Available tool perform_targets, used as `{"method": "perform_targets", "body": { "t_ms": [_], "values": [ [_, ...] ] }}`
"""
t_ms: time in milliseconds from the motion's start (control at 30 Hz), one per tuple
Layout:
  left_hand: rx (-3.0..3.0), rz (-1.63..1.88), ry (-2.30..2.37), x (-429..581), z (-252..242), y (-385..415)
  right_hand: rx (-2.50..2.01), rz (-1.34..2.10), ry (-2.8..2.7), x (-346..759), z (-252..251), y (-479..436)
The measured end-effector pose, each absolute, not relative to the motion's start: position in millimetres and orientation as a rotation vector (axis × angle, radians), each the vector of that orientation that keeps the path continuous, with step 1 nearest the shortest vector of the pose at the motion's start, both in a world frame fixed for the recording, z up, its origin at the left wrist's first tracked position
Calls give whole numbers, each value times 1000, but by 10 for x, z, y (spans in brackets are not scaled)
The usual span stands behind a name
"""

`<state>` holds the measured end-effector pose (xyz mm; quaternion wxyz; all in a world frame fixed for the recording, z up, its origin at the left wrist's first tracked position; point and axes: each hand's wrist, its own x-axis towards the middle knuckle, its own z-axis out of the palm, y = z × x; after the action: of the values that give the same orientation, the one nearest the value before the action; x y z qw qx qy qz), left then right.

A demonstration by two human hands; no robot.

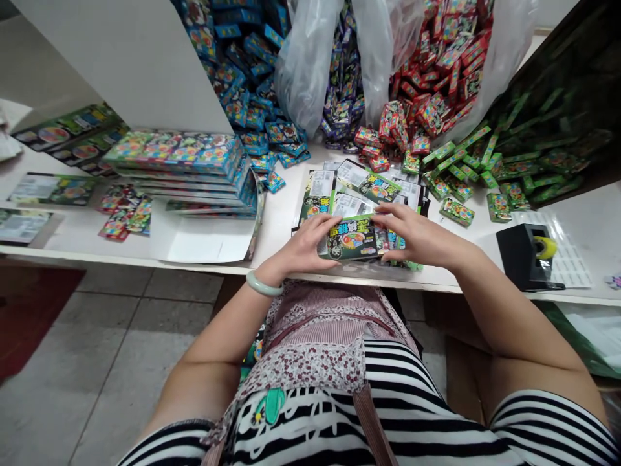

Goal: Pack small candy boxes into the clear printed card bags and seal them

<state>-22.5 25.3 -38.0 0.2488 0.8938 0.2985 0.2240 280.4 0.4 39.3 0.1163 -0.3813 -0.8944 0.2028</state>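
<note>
Here, centre frame, both hands are working;
left hand [306,247] and right hand [412,236] are grasping the green-black box [354,238] between fingers [320,224].

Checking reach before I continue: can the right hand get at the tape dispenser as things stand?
Probably yes: the right hand seems close enough to the tape dispenser, with bare table between them. It is at the black box, though, so would likely have to leave that first.
</note>
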Motion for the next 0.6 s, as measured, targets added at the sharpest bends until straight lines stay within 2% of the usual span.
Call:
{"method": "perform_targets", "body": {
  "t_ms": [233, 367, 500, 600],
  "values": [
    [2421, 766, 884, -217, -408, 272, -1231, 461, -2299, 2629, 216, -71],
    [2407, 741, 883, -232, -435, 281, -1194, 567, -2237, 2523, 110, -36],
    [2374, 792, 934, -362, -413, 322, -1184, 607, -1910, 2574, -15, 481],
    [2338, 834, 981, -479, -371, 315, -1290, 510, -1798, 2535, -85, 1164]
  ]
}}
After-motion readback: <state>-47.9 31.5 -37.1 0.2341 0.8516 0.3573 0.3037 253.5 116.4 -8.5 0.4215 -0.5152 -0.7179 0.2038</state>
